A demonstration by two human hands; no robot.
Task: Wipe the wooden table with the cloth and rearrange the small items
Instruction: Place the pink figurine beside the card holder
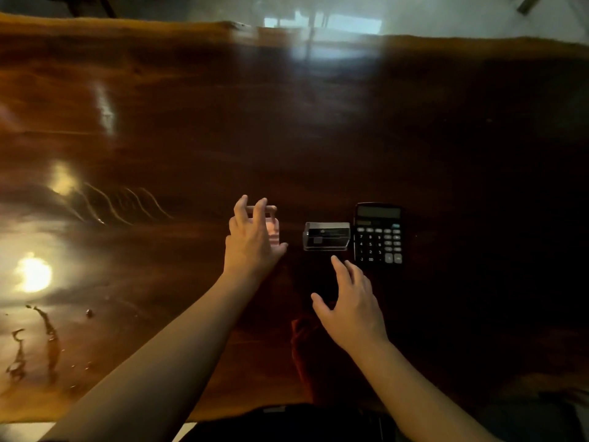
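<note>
My left hand (253,239) is wrapped around a small pinkish clear stand (273,229) that sits on the glossy dark wooden table (318,122). To its right stands a clear plastic card holder (326,236) with a dark card inside, and next to that lies a black calculator (378,235). My right hand (352,306) hovers with fingers spread just in front of the card holder, touching nothing. A dark reddish cloth (307,352) lies on the table under my right forearm, partly hidden.
Wet smears and droplets (47,339) mark the table's near left corner, with bright light reflections (33,274) beside them. The table's far edge (191,27) runs across the top, with a pale floor beyond. The near edge is at the bottom.
</note>
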